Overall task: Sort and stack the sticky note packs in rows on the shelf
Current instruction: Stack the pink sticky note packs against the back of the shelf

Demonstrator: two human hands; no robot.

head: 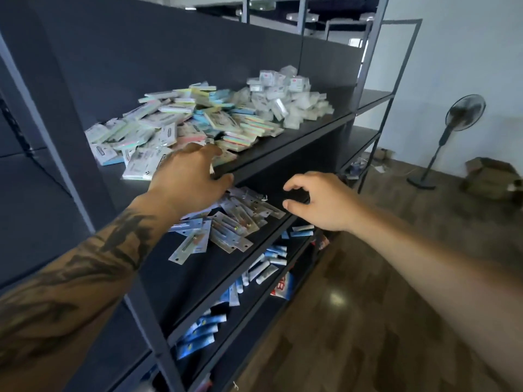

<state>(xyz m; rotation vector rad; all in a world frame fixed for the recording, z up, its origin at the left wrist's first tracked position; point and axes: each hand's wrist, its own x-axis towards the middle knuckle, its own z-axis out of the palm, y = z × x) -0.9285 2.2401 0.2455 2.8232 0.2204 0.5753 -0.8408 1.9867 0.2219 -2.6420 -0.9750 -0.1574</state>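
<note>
Sticky note packs [181, 128] lie heaped on the top shelf [297, 137] at 11 o'clock. The left hand [189, 176] reaches over their near edge; its grasp cannot be determined. The right hand [319, 199] hovers at 3 o'clock, fingers loosely curled, empty.

I log a heap of clear plastic packs [285, 100] at the far end of the top board. One level down, flat blister cards [226, 222] lie scattered, overlapping. Lower again, small white and blue tubes [266, 267] lie loose, with blue packets [198, 332] further along that level. A pedestal fan [450, 137] stands on the wood-pattern floor [353, 321] by the white wall [467, 52]. Near the fan sits a crumpled brown bag [492, 176]; its contents I cannot tell.
</note>
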